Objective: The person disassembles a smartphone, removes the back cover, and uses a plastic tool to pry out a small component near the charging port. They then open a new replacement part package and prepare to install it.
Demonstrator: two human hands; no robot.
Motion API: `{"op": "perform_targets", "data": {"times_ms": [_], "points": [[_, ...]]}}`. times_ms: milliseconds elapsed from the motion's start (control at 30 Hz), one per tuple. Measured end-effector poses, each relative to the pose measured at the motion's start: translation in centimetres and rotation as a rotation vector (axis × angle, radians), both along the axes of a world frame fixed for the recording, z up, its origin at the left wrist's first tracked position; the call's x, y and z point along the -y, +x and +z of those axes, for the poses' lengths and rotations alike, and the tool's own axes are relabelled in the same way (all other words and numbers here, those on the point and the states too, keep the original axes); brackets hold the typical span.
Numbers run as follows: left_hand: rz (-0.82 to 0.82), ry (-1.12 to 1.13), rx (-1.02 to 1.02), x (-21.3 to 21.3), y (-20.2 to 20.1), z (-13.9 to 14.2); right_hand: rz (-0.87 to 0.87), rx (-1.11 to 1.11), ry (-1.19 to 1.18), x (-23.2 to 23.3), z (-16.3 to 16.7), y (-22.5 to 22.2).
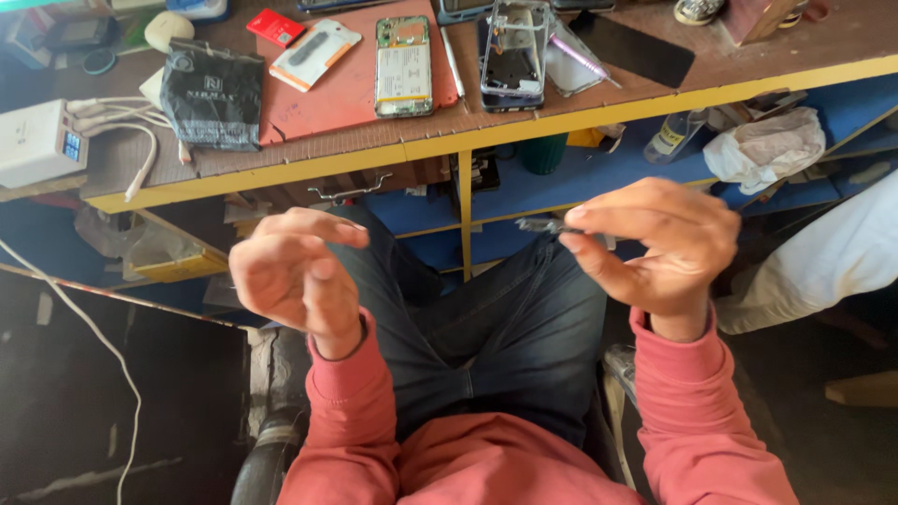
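My right hand is raised over my lap and pinches a small dark flat part between thumb and fingertips. To its left, my left hand hovers with curled, spread fingers and holds nothing. Both hands are below the front edge of the workbench. On the bench lie an opened phone with its battery showing and a clear phone frame.
A black pouch, a white charger box with cables, a red mat and a black panel lie on the bench. A blue shelf below holds a bottle and a plastic bag. Another person's light-trousered leg is at right.
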State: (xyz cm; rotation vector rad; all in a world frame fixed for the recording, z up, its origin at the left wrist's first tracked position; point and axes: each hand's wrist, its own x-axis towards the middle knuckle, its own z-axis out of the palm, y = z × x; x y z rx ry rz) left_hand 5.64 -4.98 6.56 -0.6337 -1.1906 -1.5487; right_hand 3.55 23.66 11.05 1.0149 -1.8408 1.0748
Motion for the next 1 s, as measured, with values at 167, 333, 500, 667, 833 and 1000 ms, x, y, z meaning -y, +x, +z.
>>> {"op": "perform_targets", "data": {"times_ms": [167, 333, 500, 667, 833, 1000], "points": [[-0.027, -0.160, -0.023, -1.5, -0.3, 0.4, 0.040, 0.003, 0.051, 0.2, 0.1, -0.1], [-0.141, -0.209, 0.011, -3.6, -0.5, 0.0, 0.041, -0.007, 0.059, 0.0, 0.0, -0.3], [-0.276, -0.317, 0.282, -4.6, -0.2, -0.1, 0.022, -0.006, 0.075, -0.1, 0.2, -0.2], [-0.251, -0.423, 0.411, -5.8, -0.2, 0.7, 0.031, -0.025, 0.073, -0.3, 0.5, -0.5], [-0.222, -0.551, 0.378, -6.6, -0.1, 1.3, 0.024, 0.004, 0.096, -0.7, 0.5, -0.4], [-0.209, -0.579, 0.441, -7.0, 0.1, 1.5, 0.027, 0.015, 0.106, -0.3, 0.5, -0.5]]}}
